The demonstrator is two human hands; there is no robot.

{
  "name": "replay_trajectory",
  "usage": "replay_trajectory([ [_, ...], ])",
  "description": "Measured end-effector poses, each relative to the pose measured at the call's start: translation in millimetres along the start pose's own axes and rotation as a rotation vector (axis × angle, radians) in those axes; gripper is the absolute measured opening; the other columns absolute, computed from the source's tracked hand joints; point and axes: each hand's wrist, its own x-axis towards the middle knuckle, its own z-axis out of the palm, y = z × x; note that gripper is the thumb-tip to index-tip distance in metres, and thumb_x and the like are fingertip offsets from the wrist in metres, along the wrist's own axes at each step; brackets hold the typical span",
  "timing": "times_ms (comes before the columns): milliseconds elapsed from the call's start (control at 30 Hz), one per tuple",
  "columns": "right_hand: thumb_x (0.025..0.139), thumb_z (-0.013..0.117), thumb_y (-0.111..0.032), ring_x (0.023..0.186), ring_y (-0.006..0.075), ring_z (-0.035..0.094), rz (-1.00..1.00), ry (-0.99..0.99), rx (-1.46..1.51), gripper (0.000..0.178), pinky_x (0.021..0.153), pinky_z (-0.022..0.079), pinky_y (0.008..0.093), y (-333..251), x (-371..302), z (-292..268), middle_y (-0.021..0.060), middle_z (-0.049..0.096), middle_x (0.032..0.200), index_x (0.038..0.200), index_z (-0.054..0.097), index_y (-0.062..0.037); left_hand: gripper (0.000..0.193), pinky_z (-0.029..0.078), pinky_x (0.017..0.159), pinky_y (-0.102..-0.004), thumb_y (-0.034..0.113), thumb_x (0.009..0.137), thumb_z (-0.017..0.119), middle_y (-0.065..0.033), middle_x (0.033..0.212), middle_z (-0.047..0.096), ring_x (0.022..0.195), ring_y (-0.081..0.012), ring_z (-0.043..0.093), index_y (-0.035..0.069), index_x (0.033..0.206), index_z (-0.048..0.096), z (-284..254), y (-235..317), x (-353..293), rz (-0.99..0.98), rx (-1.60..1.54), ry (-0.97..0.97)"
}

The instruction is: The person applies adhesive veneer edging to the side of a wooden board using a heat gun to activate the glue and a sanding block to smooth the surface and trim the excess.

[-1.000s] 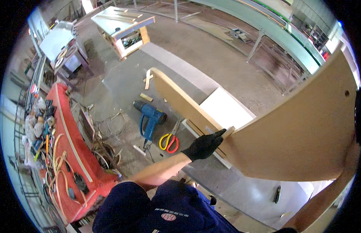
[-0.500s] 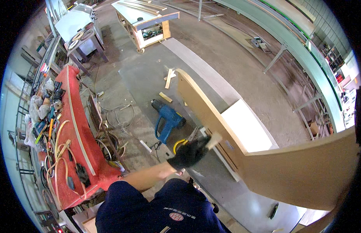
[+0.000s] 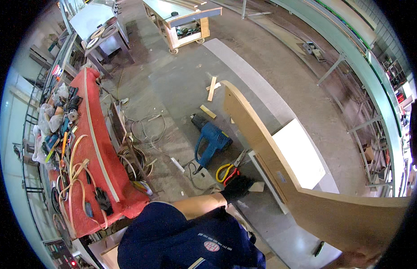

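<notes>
My left hand (image 3: 238,187), in a black glove, is over the grey work surface with its fingers closed on a small flat pale piece (image 3: 257,186). What that piece is I cannot make out. Just beyond the glove lie scissors (image 3: 225,172) with yellow and red handles. A blue heat gun (image 3: 211,139) rests farther off. To the hand's right stands a curved wooden panel (image 3: 262,134), on edge. At the lower right, a blurred skin-toned shape that looks like my right hand (image 3: 358,259) is against the panel's near end; its fingers do not show clearly.
On the left, a red-covered bench (image 3: 94,143) carries tools and strips. Wood offcuts (image 3: 212,88) lie past the heat gun. A dark small tool (image 3: 318,249) is near the panel's base. A wheeled cart (image 3: 186,27) stands behind, and a long green-framed machine (image 3: 347,62) runs along the right.
My left hand has come down and away from the panel, toward me, with the pale piece. The scissors show more fully now. The whole view has shifted, moving the scene rightward.
</notes>
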Motion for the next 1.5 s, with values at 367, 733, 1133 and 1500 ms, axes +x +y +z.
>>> replay_trajectory([
  [367, 0.083, 0.068, -0.013, 0.121, 0.0413, 0.051, 0.485, -1.011, 1.106, 0.038, 0.103, 0.039, 0.052, -242, -151, -22, 0.022, 0.055, 0.129, 0.118, 0.058, -0.0017, 0.044, 0.048, 0.081, -0.0503, 0.021, 0.09, 0.056, -0.0209, 0.097, 0.066, 0.092, -0.0422, 0.062, 0.002, 0.13, 0.053, -52, -17, -27, -0.387, 0.023, 0.347],
  [733, 0.086, 0.063, -0.004, 0.117, 0.0393, 0.054, 0.513, -0.966, 1.085, 0.031, 0.099, 0.044, 0.0468, -274, -134, 11, 0.0216, 0.058, 0.126, 0.116, 0.059, 0.0007, 0.055, 0.05, 0.077, -0.0452, 0.022, 0.091, 0.058, -0.0195, 0.091, 0.064, 0.086, -0.037, 0.063, -0.003, 0.137, 0.043, -58, -54, -39, -0.354, -0.139, 0.139],
  [1133, 0.083, 0.071, -0.012, 0.116, 0.0371, 0.055, 0.277, -0.947, 1.024, 0.041, 0.097, 0.045, 0.0444, -474, 76, 213, 0.0192, 0.058, 0.123, 0.121, 0.059, -0.001, 0.035, 0.053, 0.071, -0.0365, 0.026, 0.09, 0.068, -0.0118, 0.089, 0.066, 0.08, -0.0272, 0.065, 0.003, 0.115, 0.058, -202, -138, -126, -0.513, -1.064, 0.147],
  [1500, 0.101, 0.055, -0.026, 0.095, 0.0224, 0.065, 0.739, -1.317, 1.251, 0.029, 0.087, 0.048, 0.0347, -553, 77, 311, 0.0116, 0.07, 0.099, 0.114, 0.058, -0.0016, 0.042, 0.05, 0.082, -0.0424, 0.026, 0.091, 0.065, -0.0202, 0.103, 0.063, 0.099, -0.0356, 0.063, 0.001, 0.124, 0.054, -251, -185, -144, -0.5, -0.65, 0.34],
])
